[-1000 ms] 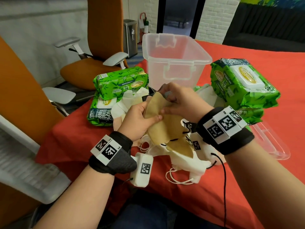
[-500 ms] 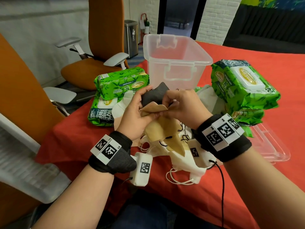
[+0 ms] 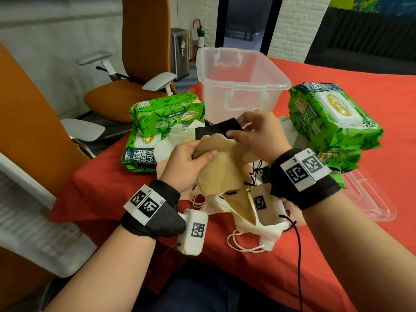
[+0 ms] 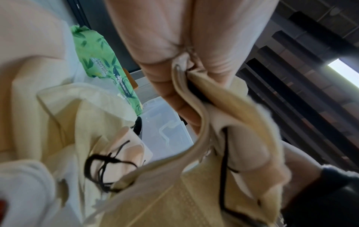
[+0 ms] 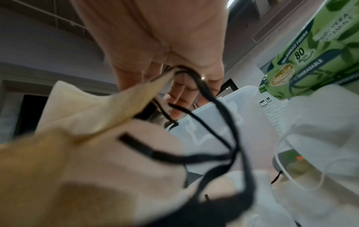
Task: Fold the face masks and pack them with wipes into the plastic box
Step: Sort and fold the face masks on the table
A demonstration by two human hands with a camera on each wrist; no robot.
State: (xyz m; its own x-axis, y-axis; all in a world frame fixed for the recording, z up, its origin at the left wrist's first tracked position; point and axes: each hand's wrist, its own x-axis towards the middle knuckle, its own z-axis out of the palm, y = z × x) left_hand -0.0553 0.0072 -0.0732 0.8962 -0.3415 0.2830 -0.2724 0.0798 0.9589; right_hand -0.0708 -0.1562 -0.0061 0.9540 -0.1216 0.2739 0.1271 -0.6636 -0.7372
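My left hand (image 3: 191, 164) pinches a tan face mask (image 3: 221, 167) (image 4: 229, 107) above the pile, thumb on top. My right hand (image 3: 256, 136) grips the mask's far edge together with a black mask (image 3: 217, 131); black ear loops (image 5: 213, 138) hang from its fingers (image 5: 180, 98). More white and tan masks (image 3: 252, 224) lie heaped on the red table under my wrists. The clear plastic box (image 3: 238, 79) stands open and empty just behind my hands. Green wipes packs sit at the left (image 3: 166, 113) and right (image 3: 331, 118).
The box's clear lid (image 3: 369, 199) lies flat at the right, partly under the right wipes packs. Orange office chairs (image 3: 135, 93) stand at the table's left edge. The red tablecloth (image 3: 337, 255) stretches to the right and behind.
The tan mask was flat between my hands; my right hand has since brought a black mask up and spread it sideways over the tan one. Both hands have lifted slightly toward the box.
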